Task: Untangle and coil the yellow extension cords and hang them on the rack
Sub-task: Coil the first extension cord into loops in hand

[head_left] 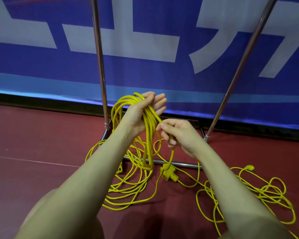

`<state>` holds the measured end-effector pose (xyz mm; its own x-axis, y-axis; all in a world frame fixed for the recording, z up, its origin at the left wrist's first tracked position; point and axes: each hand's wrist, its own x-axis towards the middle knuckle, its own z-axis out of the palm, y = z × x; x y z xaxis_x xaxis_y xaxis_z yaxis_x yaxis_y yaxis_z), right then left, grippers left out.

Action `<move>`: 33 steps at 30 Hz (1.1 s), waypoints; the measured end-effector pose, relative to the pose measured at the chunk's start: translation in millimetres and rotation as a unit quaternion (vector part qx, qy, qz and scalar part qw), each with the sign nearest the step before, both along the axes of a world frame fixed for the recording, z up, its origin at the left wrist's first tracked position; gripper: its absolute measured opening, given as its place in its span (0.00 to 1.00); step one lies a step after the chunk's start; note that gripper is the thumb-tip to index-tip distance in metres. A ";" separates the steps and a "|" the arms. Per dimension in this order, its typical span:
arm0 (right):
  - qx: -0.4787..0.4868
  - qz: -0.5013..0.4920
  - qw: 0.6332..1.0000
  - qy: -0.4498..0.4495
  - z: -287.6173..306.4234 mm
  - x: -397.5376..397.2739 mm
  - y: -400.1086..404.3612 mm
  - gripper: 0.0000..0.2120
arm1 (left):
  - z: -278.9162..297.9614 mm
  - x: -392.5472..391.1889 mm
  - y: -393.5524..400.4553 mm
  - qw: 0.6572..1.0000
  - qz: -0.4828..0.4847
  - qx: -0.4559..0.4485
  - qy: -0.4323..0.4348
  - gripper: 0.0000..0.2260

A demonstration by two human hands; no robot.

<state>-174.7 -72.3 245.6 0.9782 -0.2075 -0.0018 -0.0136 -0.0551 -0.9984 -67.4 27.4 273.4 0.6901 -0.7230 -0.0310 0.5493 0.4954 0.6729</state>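
While looped over left hand (pixel 141 116), coil (pixel 149 135) beside right hand (pixel 178 135).

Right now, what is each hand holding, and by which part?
The left hand carries the coiled yellow cord by the top of its loops, draped across the palm. The right hand pinches the cord's loose strand just below the coil.
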 end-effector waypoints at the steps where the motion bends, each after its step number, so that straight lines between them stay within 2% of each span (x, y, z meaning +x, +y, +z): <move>1: -0.003 -0.002 1.000 -0.001 -0.2 -0.1 -0.4 0.10 | 0.2 0.2 0.0 1.000 -0.001 -0.005 0.004 0.07; 4: 0.009 -0.032 0.999 0.000 -1.4 -1.7 -7.3 0.05 | 2.5 2.2 0.5 1.000 -0.008 -0.022 -0.004 0.09; 9: -0.049 0.020 0.998 0.026 -7.2 -1.2 -9.6 0.09 | 2.9 0.6 0.5 0.999 -0.022 -0.022 -0.021 0.09; 14: -0.059 0.046 0.997 0.005 -7.8 2.3 -6.4 0.05 | 5.8 -1.0 2.2 0.999 -0.023 -0.020 -0.043 0.09; 17: -0.086 0.018 0.996 0.003 -8.6 4.3 -4.4 0.04 | 7.2 0.3 3.8 0.998 -0.021 -0.015 -0.061 0.09; 22: -0.067 -0.016 0.998 0.010 -9.4 1.8 -10.8 0.09 | 6.9 5.3 5.3 0.997 -0.008 -0.009 -0.079 0.09; 24: -0.091 -0.030 0.995 0.011 -10.9 0.9 -11.8 0.09 | 6.4 4.1 4.4 0.996 -0.008 -0.004 -0.083 0.09; 26: -0.124 -0.019 0.992 0.005 -11.3 0.2 -11.7 0.07 | 6.8 4.4 3.7 0.997 -0.002 -0.012 -0.074 0.10; 30: -0.056 0.020 0.998 0.025 -13.5 -0.8 -9.0 0.06 | 7.2 5.6 2.5 0.998 0.015 -0.048 -0.039 0.10; 33: -0.078 0.020 0.996 0.029 -16.6 1.0 -6.3 0.04 | 6.5 3.0 1.4 0.998 0.012 -0.051 -0.031 0.10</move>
<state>-173.8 -78.7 228.9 0.9847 -0.1714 -0.0301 -0.0664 -0.2102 -0.9754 -64.3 28.9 279.9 0.7061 -0.7031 0.0844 0.4954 0.5756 0.6506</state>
